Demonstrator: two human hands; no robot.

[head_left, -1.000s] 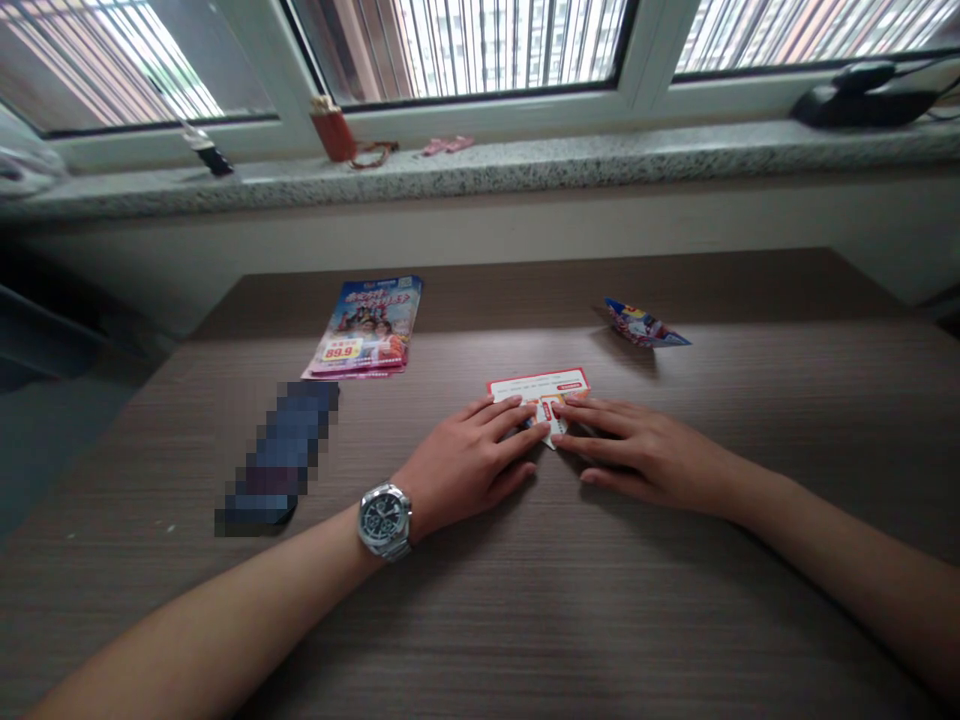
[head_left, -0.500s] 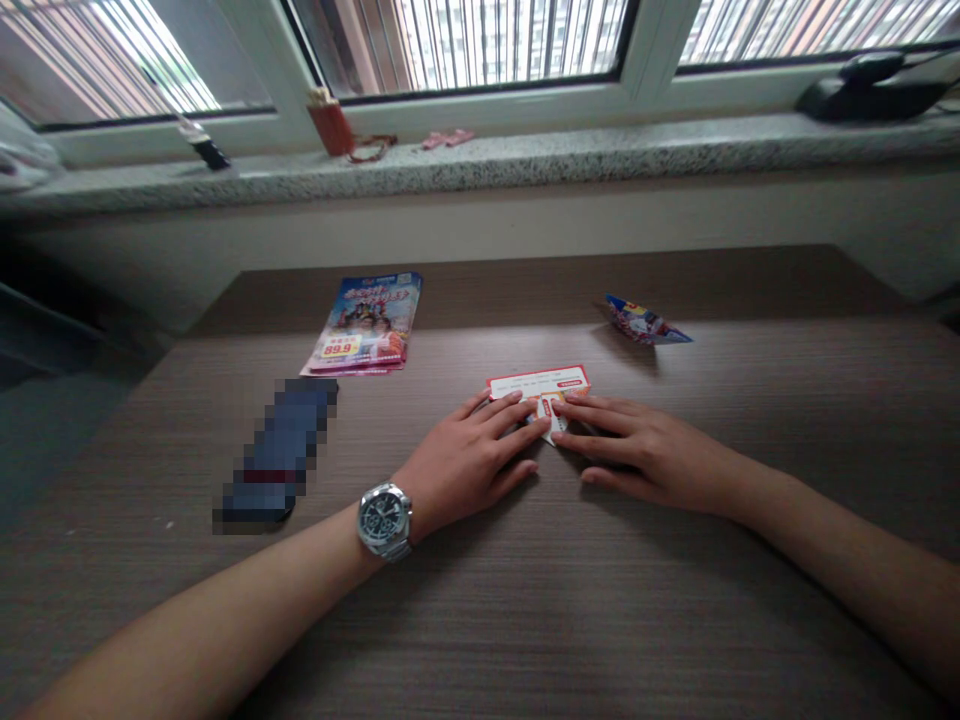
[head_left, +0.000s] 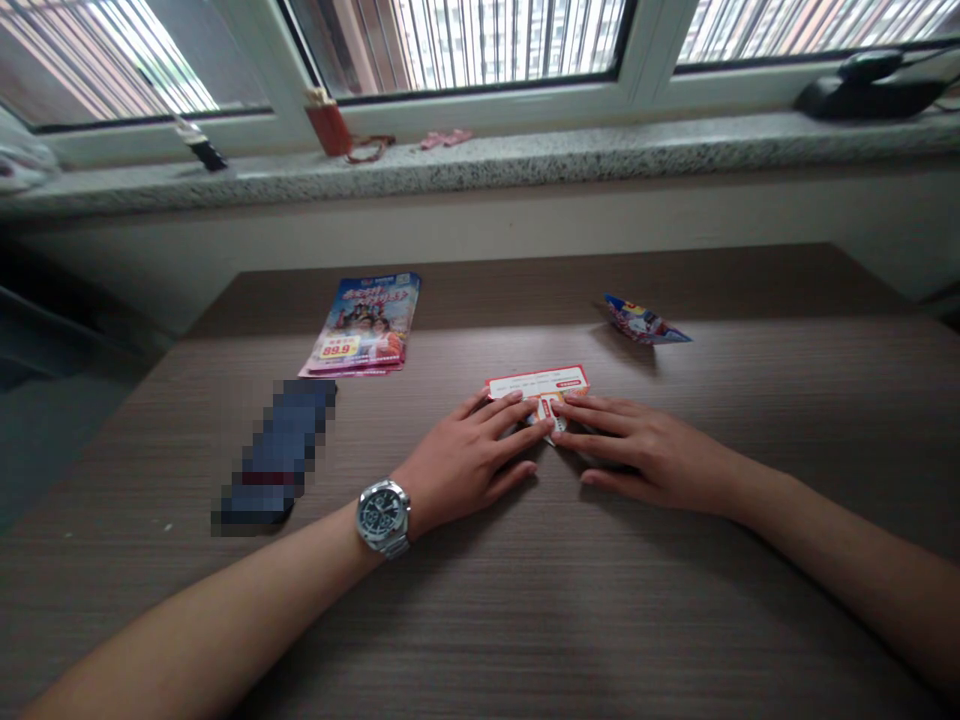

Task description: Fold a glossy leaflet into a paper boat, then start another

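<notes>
A folded paper flyer [head_left: 538, 381], white with red edging, lies flat on the brown table [head_left: 480, 610]. Its near part narrows to a point toward me and is partly covered by my fingers. My left hand [head_left: 480, 448], with a steel watch [head_left: 383, 516] on the wrist, rests with fingers outstretched on the flyer's left side. From the other side, my right hand [head_left: 646, 450] lays its extended fingers on the right part of the paper. Neither hand grips it. Beyond the right hand stands a folded paper piece [head_left: 645, 322] in blue and red print.
A stack of printed flyers [head_left: 367, 322] lies at the back left, with a pixelated dark flat object [head_left: 277, 455] in front of it. On the stone windowsill [head_left: 525, 165] are a red case [head_left: 328, 125], pink bits [head_left: 446, 139] and a black device [head_left: 870, 90].
Both hands stay in place on the flyer. The whole view has shifted only very slightly.
</notes>
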